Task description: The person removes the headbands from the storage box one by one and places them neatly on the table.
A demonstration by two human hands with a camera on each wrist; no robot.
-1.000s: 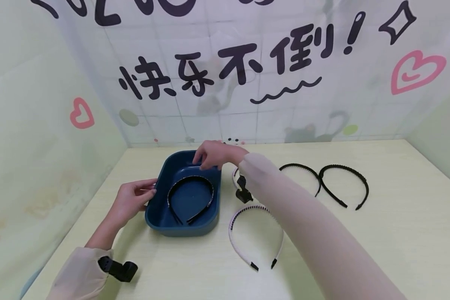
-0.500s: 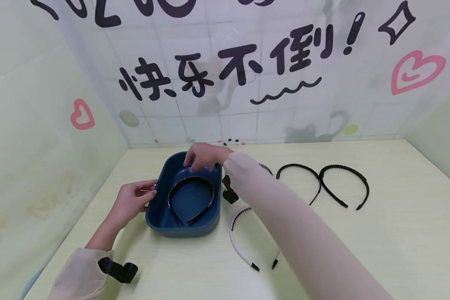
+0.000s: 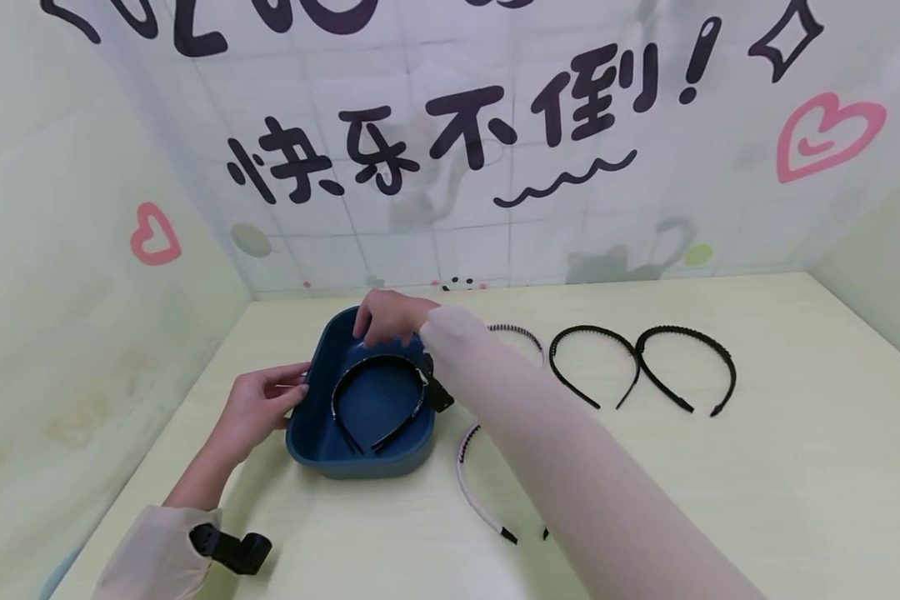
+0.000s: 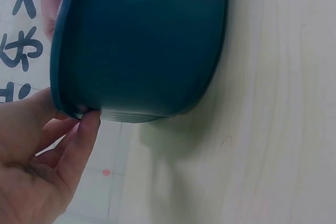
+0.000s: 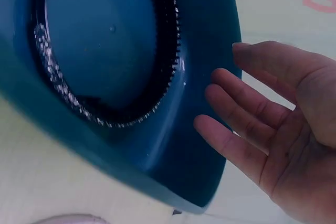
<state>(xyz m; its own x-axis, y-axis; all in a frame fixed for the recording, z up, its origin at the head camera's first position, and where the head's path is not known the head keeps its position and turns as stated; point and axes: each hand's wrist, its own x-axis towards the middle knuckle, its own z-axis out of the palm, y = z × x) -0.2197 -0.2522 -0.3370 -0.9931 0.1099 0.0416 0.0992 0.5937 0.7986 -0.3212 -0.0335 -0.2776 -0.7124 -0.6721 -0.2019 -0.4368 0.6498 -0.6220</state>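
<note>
My left hand (image 3: pixel 258 408) pinches the left rim of a dark blue plastic bin (image 3: pixel 348 473); in the left wrist view its thumb and fingers meet at the edge of the bin wall (image 4: pixel 142 51). Inside the bin lies a black headband (image 3: pixel 376 359), and the right wrist view shows sparkly stones along the band (image 5: pixel 113 124). Over the bin's far end is my right hand (image 3: pixel 390 318), bent down at the wrist. Its fingers are spread and hold nothing in the right wrist view, with fingertips close to the far wall. The forearm partly covers the bin's right side.
A pale headband (image 3: pixel 467 492) lies right of the bin, partly hidden by my right sleeve (image 3: pixel 525 400). Behind the sleeve shows another light, toothed headband (image 3: pixel 521 330). Two black headbands (image 3: pixel 592 329) lie farther right, almost side by side. A printed wall sheet (image 3: pixel 465 225) borders the table's back.
My right hand has moved left and slightly down over the bin's far end, its wrist camera now overlapping the bin. The left hand keeps its hold. The view has shifted slightly.
</note>
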